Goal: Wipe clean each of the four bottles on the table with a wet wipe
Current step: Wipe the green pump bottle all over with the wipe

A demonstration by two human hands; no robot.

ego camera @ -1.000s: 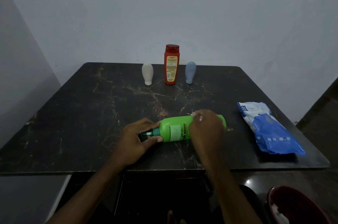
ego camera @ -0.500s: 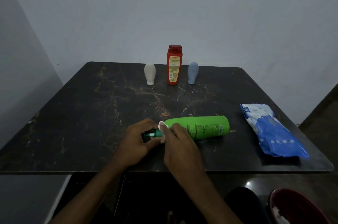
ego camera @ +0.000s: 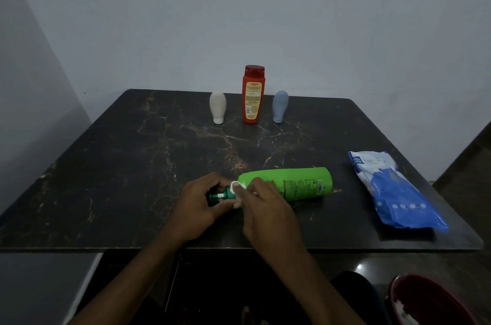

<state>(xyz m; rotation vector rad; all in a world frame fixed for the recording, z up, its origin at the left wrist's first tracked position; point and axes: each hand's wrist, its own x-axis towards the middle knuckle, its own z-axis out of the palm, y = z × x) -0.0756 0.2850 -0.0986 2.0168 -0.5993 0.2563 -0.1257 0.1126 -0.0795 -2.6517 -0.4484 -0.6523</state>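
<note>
A green pump bottle (ego camera: 297,183) lies on its side near the front of the dark marble table (ego camera: 132,165), pump end pointing left. My left hand (ego camera: 199,205) grips its dark green pump neck. My right hand (ego camera: 265,207) presses a white wet wipe (ego camera: 236,188) against the bottle's shoulder. At the back stand a white bottle (ego camera: 218,107), a taller red bottle (ego camera: 253,94) and a grey-blue bottle (ego camera: 280,106), all upright and untouched.
A blue and white wet wipe pack (ego camera: 393,191) lies at the table's right side. A dark red bin (ego camera: 430,300) with white scraps sits on the floor at lower right. Walls close in behind and at the left.
My right hand slid the wipe leftward from the bottle's middle to its shoulder by the pump. The bottle has rolled, showing a different label side. My left hand kept hold of the pump.
</note>
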